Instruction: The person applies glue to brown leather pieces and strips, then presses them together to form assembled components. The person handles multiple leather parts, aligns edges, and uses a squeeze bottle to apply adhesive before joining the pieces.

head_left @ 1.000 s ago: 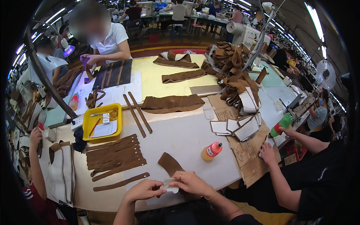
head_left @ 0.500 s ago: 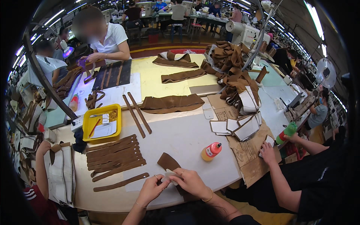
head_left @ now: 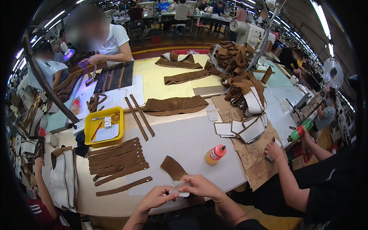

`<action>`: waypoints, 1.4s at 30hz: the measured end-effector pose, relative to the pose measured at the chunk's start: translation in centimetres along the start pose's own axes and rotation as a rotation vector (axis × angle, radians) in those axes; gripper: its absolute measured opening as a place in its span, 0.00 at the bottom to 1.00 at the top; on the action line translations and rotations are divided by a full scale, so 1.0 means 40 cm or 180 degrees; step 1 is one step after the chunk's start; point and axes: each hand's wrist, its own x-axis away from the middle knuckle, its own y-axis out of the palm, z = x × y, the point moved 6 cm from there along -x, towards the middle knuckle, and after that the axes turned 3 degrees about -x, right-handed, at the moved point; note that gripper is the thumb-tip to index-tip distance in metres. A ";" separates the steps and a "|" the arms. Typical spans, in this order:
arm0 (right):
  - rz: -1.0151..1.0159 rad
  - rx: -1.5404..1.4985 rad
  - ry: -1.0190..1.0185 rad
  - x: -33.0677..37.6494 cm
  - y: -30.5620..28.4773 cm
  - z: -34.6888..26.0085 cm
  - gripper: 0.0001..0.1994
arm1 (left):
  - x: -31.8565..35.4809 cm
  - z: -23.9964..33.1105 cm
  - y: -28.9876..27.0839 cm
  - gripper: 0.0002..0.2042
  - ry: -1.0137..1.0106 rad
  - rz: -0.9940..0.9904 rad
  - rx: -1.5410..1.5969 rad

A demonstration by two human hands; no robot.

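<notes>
At the table's near edge, my left hand [head_left: 156,197] pinches one side of a small white piece [head_left: 178,185], perhaps paper or backing. My right hand [head_left: 202,186] grips the other side with its thumb and fingers. Beneath my hands lies a brown strip of material [head_left: 172,166], its far end sticking out beyond the fingers and its near end partly covered. To the right of it stands a bottle [head_left: 216,154] with a pink cap and yellowish contents. On the left, several narrow brown strips [head_left: 117,157] lie in a row, with a single strip [head_left: 123,186] nearest my left hand.
A yellow tray [head_left: 122,128] holds papers, a pencil and rubber bands. Two thin strips and a wide brown piece [head_left: 176,106] lie beyond. At right, white-backed pieces rest on cardboard [head_left: 252,167]; a co-worker's arm there holds a green bottle [head_left: 301,130]. Another co-worker stands at far left.
My hands have lowered slightly, and the left has rolled over with its thumb extended along the white piece. At right, the co-worker's green bottle has tipped and moved right.
</notes>
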 end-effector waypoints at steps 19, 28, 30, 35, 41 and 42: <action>0.0607 0.0140 -0.0054 0.022 0.008 0.003 0.13 | -0.022 -0.005 0.028 0.14 0.0113 0.0629 0.0173; 0.0396 -0.0694 0.0343 0.039 0.011 0.032 0.10 | -0.032 -0.036 0.031 0.11 0.0271 0.0181 0.0940; 0.0742 -0.0201 -0.0045 0.028 0.002 -0.003 0.10 | -0.056 -0.097 0.016 0.12 0.0221 0.0393 0.0984; 0.0846 0.0366 -0.0399 0.034 0.002 -0.057 0.13 | -0.059 -0.155 0.047 0.28 -0.0242 0.0087 0.2787; 0.0420 0.1396 -0.1198 0.007 0.110 -0.076 0.20 | -0.037 -0.142 0.071 0.29 0.0012 -0.0557 0.3720; 0.0326 0.1522 -0.1169 0.007 0.125 -0.076 0.22 | -0.028 -0.151 0.061 0.27 0.0098 -0.0353 0.3673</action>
